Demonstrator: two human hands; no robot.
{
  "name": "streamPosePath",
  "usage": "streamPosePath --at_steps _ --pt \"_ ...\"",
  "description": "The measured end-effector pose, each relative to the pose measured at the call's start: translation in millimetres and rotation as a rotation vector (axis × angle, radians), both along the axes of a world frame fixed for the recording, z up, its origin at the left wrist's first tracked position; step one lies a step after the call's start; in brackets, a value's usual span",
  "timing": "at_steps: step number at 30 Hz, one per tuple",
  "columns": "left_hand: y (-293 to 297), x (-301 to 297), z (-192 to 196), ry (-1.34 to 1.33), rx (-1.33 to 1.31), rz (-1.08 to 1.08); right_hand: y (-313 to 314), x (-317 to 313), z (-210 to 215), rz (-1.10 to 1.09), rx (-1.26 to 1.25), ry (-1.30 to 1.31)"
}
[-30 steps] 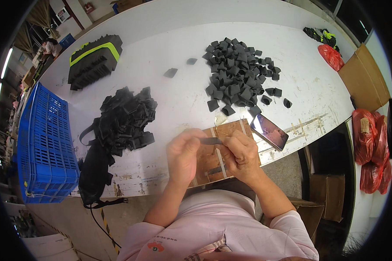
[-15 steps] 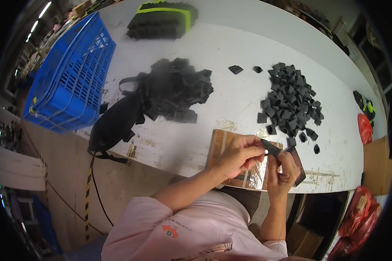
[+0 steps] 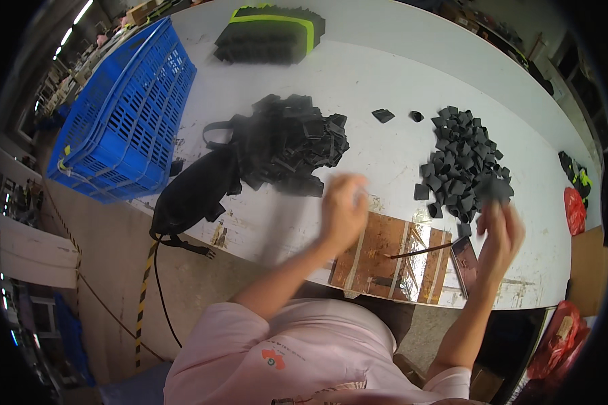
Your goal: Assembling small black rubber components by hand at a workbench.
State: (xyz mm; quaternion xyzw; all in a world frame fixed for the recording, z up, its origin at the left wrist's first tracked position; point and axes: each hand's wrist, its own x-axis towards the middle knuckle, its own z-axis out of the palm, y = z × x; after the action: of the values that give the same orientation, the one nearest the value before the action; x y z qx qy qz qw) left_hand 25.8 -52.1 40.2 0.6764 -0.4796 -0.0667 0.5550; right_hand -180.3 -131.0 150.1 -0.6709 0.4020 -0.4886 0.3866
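Note:
My left hand (image 3: pixel 344 210), smeared by motion, hovers between a heap of flat black fabric pieces (image 3: pixel 284 145) and a brown board (image 3: pixel 368 260); its fingers cannot be made out. Over the near edge of a pile of small folded black pieces (image 3: pixel 459 155) is my right hand (image 3: pixel 501 233). A blurred black folded piece (image 3: pixel 496 190) shows at its fingertips, pinched between them. A thin brown stick (image 3: pixel 422 251) lies across the taped board, its right end by a dark flat phone-like object (image 3: pixel 465 264).
A blue plastic crate (image 3: pixel 125 128) stands at the table's left. Beside the heap lies a black pouch with a strap and buckle (image 3: pixel 199 192). A black stack with a yellow-green band (image 3: pixel 270 37) sits at the back. Two loose pieces (image 3: pixel 383 115) lie near the pile. Red bags (image 3: pixel 557 341) are at right.
My hands have parted. The left moved up and left, away from the board; the right carried the black piece up and right to the pile. The stick on the board now shows.

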Motion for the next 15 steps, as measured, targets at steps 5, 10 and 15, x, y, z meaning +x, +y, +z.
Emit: streamPosePath --at_steps 5,10,15 --pt "-20 90 -9 -0.732 0.497 0.337 -37 0 -66 -0.075 0.139 0.079" --pt "-32 125 -18 -0.743 0.777 0.226 6 6 -131 0.064 0.302 0.214" --pt "-37 135 -29 -0.960 0.785 0.254 17 6 -161 0.041 0.227 0.337"
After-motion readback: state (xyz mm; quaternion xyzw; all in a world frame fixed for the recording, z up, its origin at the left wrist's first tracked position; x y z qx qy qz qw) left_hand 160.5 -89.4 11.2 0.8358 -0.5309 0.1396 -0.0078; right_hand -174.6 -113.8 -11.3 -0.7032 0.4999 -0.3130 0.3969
